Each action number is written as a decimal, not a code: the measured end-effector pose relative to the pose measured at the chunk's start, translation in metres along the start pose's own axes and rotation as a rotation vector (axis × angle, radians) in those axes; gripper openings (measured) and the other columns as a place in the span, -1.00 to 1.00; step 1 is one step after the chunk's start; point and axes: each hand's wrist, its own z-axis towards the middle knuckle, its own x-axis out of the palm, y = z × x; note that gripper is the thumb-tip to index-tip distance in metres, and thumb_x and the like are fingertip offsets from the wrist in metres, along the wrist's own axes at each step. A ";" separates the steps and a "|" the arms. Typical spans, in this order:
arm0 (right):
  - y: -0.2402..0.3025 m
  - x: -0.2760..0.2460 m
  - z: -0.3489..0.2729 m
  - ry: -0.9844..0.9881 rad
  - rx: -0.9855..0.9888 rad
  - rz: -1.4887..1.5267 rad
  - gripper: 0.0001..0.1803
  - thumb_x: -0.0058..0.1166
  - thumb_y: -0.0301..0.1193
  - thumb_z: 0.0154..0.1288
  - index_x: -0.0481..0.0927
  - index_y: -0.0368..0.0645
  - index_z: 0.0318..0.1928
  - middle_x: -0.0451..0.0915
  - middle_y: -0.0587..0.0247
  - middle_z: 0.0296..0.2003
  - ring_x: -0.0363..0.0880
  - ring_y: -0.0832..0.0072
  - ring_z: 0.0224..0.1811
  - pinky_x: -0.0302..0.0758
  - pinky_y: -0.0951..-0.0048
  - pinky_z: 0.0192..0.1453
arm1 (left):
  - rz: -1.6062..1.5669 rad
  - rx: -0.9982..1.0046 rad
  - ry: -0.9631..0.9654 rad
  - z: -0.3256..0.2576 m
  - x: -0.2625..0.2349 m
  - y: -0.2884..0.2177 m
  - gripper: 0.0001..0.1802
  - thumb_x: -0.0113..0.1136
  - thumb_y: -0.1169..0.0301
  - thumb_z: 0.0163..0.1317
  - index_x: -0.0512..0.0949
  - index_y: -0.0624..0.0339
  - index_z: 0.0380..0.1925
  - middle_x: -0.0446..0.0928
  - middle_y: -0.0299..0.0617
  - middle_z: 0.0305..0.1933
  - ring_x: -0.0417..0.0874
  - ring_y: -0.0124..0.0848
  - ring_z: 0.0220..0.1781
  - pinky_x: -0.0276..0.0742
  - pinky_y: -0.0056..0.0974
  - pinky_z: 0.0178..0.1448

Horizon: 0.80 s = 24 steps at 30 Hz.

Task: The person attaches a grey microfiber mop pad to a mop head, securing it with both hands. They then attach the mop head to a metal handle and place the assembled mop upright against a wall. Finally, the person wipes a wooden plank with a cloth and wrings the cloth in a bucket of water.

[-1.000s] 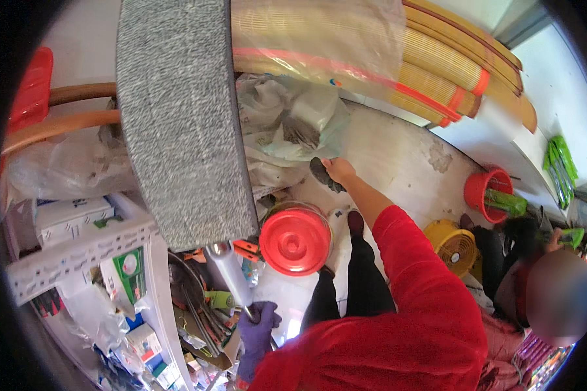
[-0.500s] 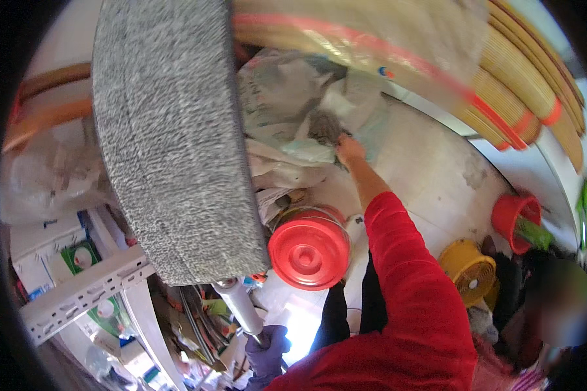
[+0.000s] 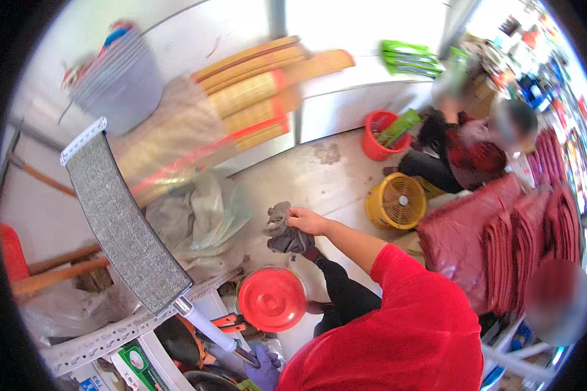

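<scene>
My left hand (image 3: 262,369), in a purple glove, grips the handle of a flat mop (image 3: 129,225). Its long grey pad is raised and tilts up to the left, with a white strip at its far end. My bare right hand (image 3: 308,221) is stretched forward, its fingers closed on a crumpled dark grey rag (image 3: 287,229) that hangs above the floor. Between my two hands, close to my legs, stands a bucket with a red lid (image 3: 272,298).
White perforated shelving (image 3: 111,339) holds boxes at the lower left. Plastic sheeting (image 3: 202,212) and rolled straw mats (image 3: 248,104) lie ahead. To the right are a yellow fan (image 3: 396,201), a red bucket (image 3: 379,137), dark red bundles (image 3: 496,241) and a crouching person (image 3: 453,153).
My view has swung to the right. The mop pad sits farther from the camera and lower left. The rag in my right hand has come off the plastic sheeting and nearer my legs.
</scene>
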 end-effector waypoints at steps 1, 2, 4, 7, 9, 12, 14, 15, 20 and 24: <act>0.006 -0.002 -0.026 -0.057 0.026 0.137 -0.77 0.09 -0.31 0.21 0.50 -0.23 -0.27 0.50 0.27 -0.38 0.46 0.50 -0.28 0.44 0.38 -0.20 | 0.016 0.026 0.054 -0.005 -0.008 0.002 -0.76 0.18 0.25 0.31 0.48 0.16 -0.42 0.43 -0.33 -0.60 0.36 -0.53 -0.64 0.27 -0.40 -0.58; 0.011 -0.002 -0.051 -0.107 0.049 0.274 -0.78 0.09 -0.32 0.22 0.50 -0.23 -0.26 0.49 0.32 -0.38 0.45 0.54 -0.29 0.44 0.40 -0.21 | 0.045 0.046 0.127 -0.011 -0.014 0.001 -0.75 0.18 0.24 0.32 0.48 0.16 -0.42 0.43 -0.33 -0.60 0.36 -0.53 -0.64 0.28 -0.40 -0.58; 0.029 -0.004 -0.099 -0.226 0.064 0.368 -0.79 0.08 -0.34 0.22 0.49 -0.22 -0.23 0.48 0.33 -0.37 0.43 0.54 -0.32 0.43 0.42 -0.21 | 0.136 0.085 0.331 -0.018 -0.024 -0.015 -0.74 0.18 0.21 0.32 0.49 0.15 -0.42 0.43 -0.34 -0.60 0.36 -0.53 -0.65 0.29 -0.40 -0.58; 0.033 0.020 -0.138 -0.367 0.021 0.316 -0.79 0.07 -0.35 0.26 0.47 -0.20 -0.17 0.49 0.31 -0.32 0.43 0.54 -0.29 0.44 0.44 -0.18 | -0.036 0.241 0.056 0.002 -0.037 0.047 -0.83 0.16 0.39 0.27 0.49 0.29 -0.38 0.52 -0.19 -0.59 0.47 -0.47 -0.66 0.37 -0.37 -0.57; 0.050 0.043 -0.158 -0.318 0.064 0.372 -0.62 0.08 -0.22 0.34 0.43 -0.17 0.05 0.53 0.21 -0.13 0.49 0.48 -0.07 0.46 0.40 0.04 | 0.031 0.213 0.202 0.010 -0.049 0.032 -0.79 0.13 0.32 0.29 0.48 0.27 -0.37 0.50 -0.20 -0.57 0.46 -0.48 -0.63 0.37 -0.39 -0.53; 0.076 0.016 -0.191 -0.071 -0.101 0.192 -0.32 0.04 -0.01 0.36 0.26 -0.14 0.34 0.44 0.03 0.15 0.42 0.35 0.18 0.35 0.33 0.27 | 0.140 0.211 0.280 -0.039 0.006 -0.003 -0.74 0.13 0.25 0.29 0.48 0.25 -0.37 0.47 -0.23 -0.57 0.45 -0.47 -0.58 0.39 -0.37 -0.48; 0.088 0.004 -0.192 0.052 -0.113 -0.189 -0.24 -0.03 0.07 0.36 0.23 -0.19 0.36 0.40 -0.04 0.21 0.35 0.29 0.27 0.26 0.31 0.35 | 0.193 0.199 0.288 -0.064 0.039 -0.017 -0.71 0.14 0.21 0.27 0.48 0.25 -0.37 0.45 -0.26 -0.57 0.45 -0.45 -0.55 0.40 -0.34 -0.44; 0.096 0.002 -0.190 0.120 -0.166 -0.197 -0.19 -0.08 0.16 0.32 0.26 -0.21 0.34 0.37 -0.08 0.24 0.33 0.25 0.29 0.24 0.29 0.36 | 0.179 0.188 0.364 -0.055 0.047 -0.016 -0.72 0.16 0.22 0.27 0.48 0.26 -0.33 0.51 -0.20 -0.51 0.51 -0.43 -0.49 0.44 -0.30 -0.40; 0.148 -0.028 -0.196 0.139 -0.166 -0.228 -0.06 0.03 0.20 0.23 0.23 -0.37 0.32 0.33 -0.11 0.26 0.30 0.23 0.31 0.22 0.29 0.38 | 0.233 0.293 0.506 -0.047 0.135 -0.039 -0.68 0.19 0.22 0.30 0.42 0.28 -0.24 0.56 -0.15 -0.47 0.55 -0.44 -0.59 0.49 -0.35 -0.49; 0.161 -0.072 -0.195 0.066 -0.258 -0.064 -0.09 0.10 0.16 0.20 0.25 -0.31 0.31 0.43 -0.08 0.16 0.39 0.24 0.23 0.28 0.28 0.32 | 0.279 0.257 0.547 -0.065 0.196 -0.066 -0.72 0.24 0.28 0.26 0.42 0.24 -0.24 0.55 -0.16 -0.47 0.51 -0.49 -0.59 0.42 -0.40 -0.52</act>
